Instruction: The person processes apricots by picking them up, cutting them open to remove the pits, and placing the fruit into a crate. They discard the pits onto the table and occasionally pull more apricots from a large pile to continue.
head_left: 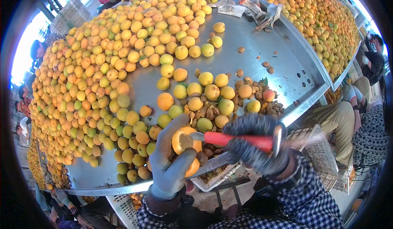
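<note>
My left hand [170, 163], in a grey glove, is closed round a cut apricot [180, 135] at the table's near edge. The apricot's cut side shows, with a brown pit hollow in it. Another orange piece of apricot [193, 168] sits just below, by my thumb. In a dark glove and blurred by motion, my right hand [260, 143] grips a red-handled tool [235, 139]. The tool's short metal tip touches or nearly touches the apricot's rim; its exact kind is unclear. Behind my hands lie loose whole apricots [194, 89] and a heap of brown pits [258, 92].
A big pile of apricots [110, 57] covers the left of the metal table [245, 40]. Pale gloves [254, 10] lie at its far edge. Another fruit-covered table [315, 20] stands beyond. White crates [319, 155] stand below right; other people sit around.
</note>
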`<state>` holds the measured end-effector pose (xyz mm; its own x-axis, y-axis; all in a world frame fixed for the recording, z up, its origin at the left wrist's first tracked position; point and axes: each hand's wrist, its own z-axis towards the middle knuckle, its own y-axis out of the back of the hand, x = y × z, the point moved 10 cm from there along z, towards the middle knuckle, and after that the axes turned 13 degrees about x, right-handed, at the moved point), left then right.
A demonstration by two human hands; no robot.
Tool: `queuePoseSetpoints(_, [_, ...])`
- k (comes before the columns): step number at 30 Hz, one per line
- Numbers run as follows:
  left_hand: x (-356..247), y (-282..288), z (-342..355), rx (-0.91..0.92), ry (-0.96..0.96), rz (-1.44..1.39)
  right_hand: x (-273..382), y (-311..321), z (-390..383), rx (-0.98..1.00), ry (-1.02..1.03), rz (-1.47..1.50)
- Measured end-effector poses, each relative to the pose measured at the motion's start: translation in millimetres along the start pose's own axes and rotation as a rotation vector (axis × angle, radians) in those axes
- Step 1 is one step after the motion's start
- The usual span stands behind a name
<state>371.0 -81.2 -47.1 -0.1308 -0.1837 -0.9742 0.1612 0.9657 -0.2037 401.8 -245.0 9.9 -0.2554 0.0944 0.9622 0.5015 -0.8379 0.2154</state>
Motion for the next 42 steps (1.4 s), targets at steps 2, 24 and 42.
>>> queuePoseSetpoints(2, [3.1, 6.2, -3.5, 0.089, 0.065, 0.004, -36.9, -3.4, 2.6, 0.067, -0.292, 0.582])
queuePoseSetpoints(24, [14.9, 16.9, 14.7, -0.013, 0.026, -0.026, -56.8, -25.1, 13.9, -0.127, -0.442, 0.454])
queuePoseSetpoints(42, [30.8, 45.8, -40.4, -0.25, 0.147, -0.253, -29.2, 1.1, -1.2, -0.291, 0.044, 0.052])
